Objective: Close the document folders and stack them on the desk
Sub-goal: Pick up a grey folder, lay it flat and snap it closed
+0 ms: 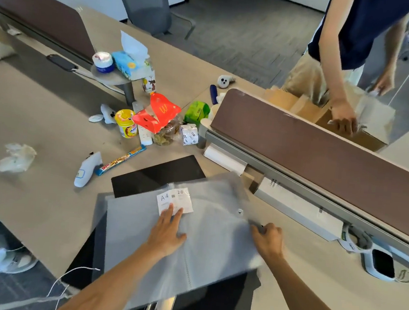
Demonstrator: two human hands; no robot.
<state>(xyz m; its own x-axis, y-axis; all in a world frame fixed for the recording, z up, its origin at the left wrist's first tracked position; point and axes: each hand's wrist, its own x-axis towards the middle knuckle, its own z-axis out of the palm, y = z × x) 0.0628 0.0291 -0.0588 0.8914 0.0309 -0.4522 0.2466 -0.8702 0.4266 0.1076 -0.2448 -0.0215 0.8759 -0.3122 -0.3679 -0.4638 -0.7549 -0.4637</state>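
Note:
A translucent grey document folder [215,234] with a white "A4 20" label [177,198] lies on top of a black folder [156,173] on the desk [42,203], near its front edge. More dark folder material shows under it at the bottom. My left hand [167,231] presses flat on the grey cover, fingertips touching the label. My right hand [267,239] grips the cover's right edge near the snap button [240,211]. The cover looks blurred.
Snack clutter sits behind the folders: a red paper box [158,113], a yellow can [125,123], a candy bar [121,160], a white controller [87,169]. A crumpled tissue [16,157] lies left. A brown partition [325,152] runs on the right; another person [343,119] handles a cardboard box beyond it.

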